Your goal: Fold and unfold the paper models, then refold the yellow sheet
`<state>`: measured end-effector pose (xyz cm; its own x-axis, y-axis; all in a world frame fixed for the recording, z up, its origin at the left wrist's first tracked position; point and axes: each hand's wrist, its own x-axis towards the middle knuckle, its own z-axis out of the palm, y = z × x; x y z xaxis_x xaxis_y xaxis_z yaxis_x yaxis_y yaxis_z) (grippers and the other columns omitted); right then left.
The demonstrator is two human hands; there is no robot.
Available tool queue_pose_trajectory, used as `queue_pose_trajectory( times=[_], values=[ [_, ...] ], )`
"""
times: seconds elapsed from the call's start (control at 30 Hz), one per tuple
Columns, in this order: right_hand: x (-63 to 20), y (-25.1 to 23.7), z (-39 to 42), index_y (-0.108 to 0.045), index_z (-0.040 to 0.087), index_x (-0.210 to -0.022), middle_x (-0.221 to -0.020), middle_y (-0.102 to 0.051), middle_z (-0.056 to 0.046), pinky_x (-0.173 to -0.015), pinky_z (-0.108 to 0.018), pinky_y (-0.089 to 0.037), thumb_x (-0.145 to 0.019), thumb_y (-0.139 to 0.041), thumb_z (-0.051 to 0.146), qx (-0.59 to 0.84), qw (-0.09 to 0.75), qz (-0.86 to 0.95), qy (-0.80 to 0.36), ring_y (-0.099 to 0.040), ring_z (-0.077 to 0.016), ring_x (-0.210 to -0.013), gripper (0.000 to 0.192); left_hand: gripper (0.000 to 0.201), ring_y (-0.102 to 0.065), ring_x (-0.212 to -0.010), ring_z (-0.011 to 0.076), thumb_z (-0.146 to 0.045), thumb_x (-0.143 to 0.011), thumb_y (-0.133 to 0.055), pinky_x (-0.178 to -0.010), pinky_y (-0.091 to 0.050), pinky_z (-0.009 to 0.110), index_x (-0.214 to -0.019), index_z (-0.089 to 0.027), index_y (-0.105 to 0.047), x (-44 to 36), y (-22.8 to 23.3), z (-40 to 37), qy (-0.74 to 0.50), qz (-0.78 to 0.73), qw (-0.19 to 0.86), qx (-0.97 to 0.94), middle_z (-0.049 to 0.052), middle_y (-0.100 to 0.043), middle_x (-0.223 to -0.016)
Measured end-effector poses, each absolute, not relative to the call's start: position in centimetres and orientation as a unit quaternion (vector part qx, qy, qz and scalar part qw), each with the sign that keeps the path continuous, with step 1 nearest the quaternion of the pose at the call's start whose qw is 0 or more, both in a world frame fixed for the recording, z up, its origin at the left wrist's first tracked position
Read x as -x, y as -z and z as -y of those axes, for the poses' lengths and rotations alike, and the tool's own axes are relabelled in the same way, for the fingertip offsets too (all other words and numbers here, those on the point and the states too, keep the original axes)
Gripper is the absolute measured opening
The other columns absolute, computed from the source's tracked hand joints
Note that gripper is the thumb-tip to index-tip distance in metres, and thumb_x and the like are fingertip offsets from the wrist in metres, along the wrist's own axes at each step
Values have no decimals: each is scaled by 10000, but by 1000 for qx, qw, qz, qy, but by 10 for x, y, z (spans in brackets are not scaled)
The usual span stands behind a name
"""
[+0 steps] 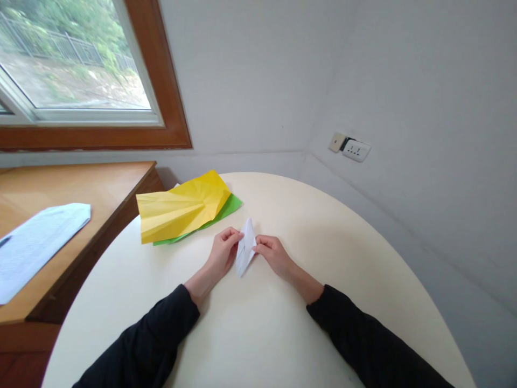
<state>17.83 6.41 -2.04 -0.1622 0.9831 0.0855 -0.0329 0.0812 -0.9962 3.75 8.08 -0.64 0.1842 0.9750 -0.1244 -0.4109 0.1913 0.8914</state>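
Pale walls meet in the far right corner, and below them spreads the big round bench. A wood-framed window fills the far left, with a wooden bench nearer. On the round bench's far left, a creased yellow sheet lies over a green sheet, and here are the hands, mid-bench! Left hand, fingers pinched on the left edge of a folded white paper; right hand, fingers pinched on its right edge. It's a slim diamond, one tip far, one near; whether it touches the bench, I can't tell. Danger here: pull unevenly and those layers could slip, skewing the creases; tug too hard and the thin paper might tear; loosen one pinch and a flap could spring open.
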Motion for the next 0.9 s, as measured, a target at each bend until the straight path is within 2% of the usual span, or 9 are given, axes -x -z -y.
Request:
queue_pose_trajectory(
  times=[0.57, 0.9],
  values=[
    [-177, 21, -63, -446, 193, -502, -496, -399, 54, -522, -249, -265, -637, -555, 301, 459, 521, 532, -485, -337, -102, -518, 204, 183, -494, -525, 81, -189, -522, -712, -552, -370, 204, -571, -149, -540, -38, 7, -80, -516, -363, 667, -397, -36, -552, -540],
    [-177, 15, -61, -440, 193, -477, -486, -389, 54, -518, -247, -262, -616, -560, 299, 464, 518, 545, -469, -338, -102, -513, 212, 195, -467, -503, 73, -229, -550, -718, -520, -350, 193, -563, -145, -542, -38, 9, -81, -518, -368, 665, -394, -42, -520, -523]
  ],
)
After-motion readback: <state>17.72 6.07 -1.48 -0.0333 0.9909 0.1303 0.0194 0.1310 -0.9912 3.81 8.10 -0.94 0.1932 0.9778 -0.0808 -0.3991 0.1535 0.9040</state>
